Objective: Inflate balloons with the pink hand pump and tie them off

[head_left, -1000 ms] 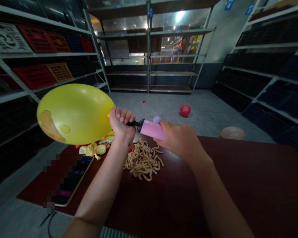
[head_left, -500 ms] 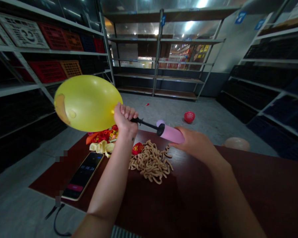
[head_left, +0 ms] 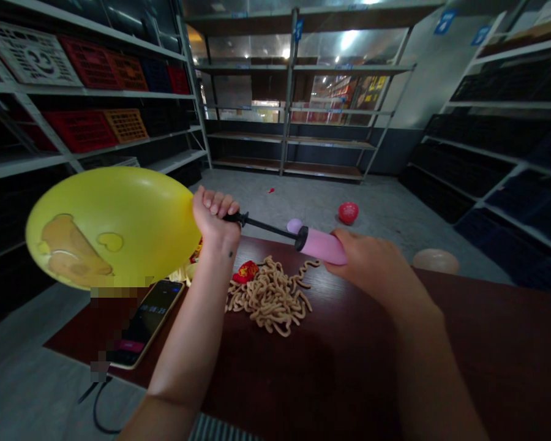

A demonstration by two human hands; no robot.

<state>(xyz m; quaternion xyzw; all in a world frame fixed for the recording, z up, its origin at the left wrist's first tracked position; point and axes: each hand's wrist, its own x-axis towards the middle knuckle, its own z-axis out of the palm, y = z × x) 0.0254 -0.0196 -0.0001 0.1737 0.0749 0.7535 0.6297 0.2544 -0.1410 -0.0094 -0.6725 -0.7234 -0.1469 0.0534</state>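
A yellow balloon (head_left: 119, 214) with a printed brown figure, swollen with air, hangs at the left above the table. My left hand (head_left: 217, 215) is closed around its neck and the black end of a hand balloon pump (head_left: 322, 246). Farther right, my right hand (head_left: 371, 269) wraps around the pump's pink barrel. A black rod (head_left: 270, 227) shows between the two hands. Below them on the table lies a heap of tan, worm-like strings (head_left: 270, 297), with a crumpled red-and-yellow balloon (head_left: 245, 272) at its upper left edge.
A phone (head_left: 149, 321) with a running timer lies on the dark red table (head_left: 349, 361). Pale yellow limp balloons (head_left: 183, 273) are partly hidden behind my left wrist. A red balloon (head_left: 348, 212) and a whitish balloon (head_left: 436, 261) are beyond the table. Shelves with crates (head_left: 89, 64) stand around.
The yellow balloon has grown larger and shifted left and down, with its printed figure now showing more. More of the black rod shows between my hands, as my left hand has moved left.
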